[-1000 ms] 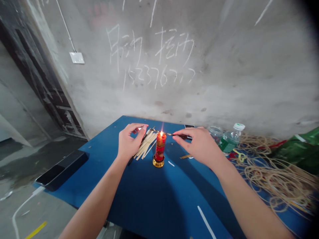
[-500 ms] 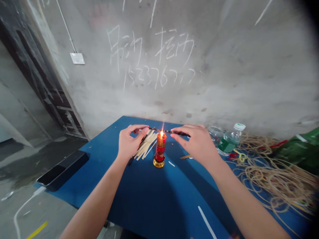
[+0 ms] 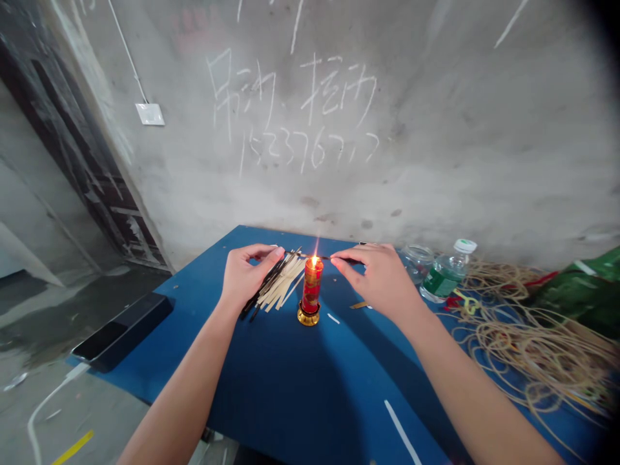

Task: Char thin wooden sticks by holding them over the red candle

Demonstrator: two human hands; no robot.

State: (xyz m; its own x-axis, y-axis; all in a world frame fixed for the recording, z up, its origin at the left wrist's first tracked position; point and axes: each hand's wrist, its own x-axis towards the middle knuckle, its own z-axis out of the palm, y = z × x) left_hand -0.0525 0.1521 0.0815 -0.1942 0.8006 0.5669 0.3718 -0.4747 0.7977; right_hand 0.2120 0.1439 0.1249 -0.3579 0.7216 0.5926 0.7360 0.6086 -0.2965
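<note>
A lit red candle (image 3: pixel 311 288) on a gold base stands on the blue table (image 3: pixel 300 381). Across its flame lies a thin dark strip (image 3: pixel 306 256), held level. My left hand (image 3: pixel 245 276) pinches the strip's left end and my right hand (image 3: pixel 378 276) pinches its right end. Just left of the candle, under my left hand, a pile of pale flat strips (image 3: pixel 281 286) rests on the table with a few darkened ones beside it.
A plastic water bottle (image 3: pixel 443 272) and a clear jar (image 3: pixel 417 258) stand at the right. Coils of tan cane (image 3: pixel 527 349) spread over the table's right side. A dark phone-like slab (image 3: pixel 121 329) lies at the left edge. A chalk-marked concrete wall stands behind.
Both hands slid the dark strip leftward over the flame; my right hand has come closer to the candle and my left hand has drawn back to the left.
</note>
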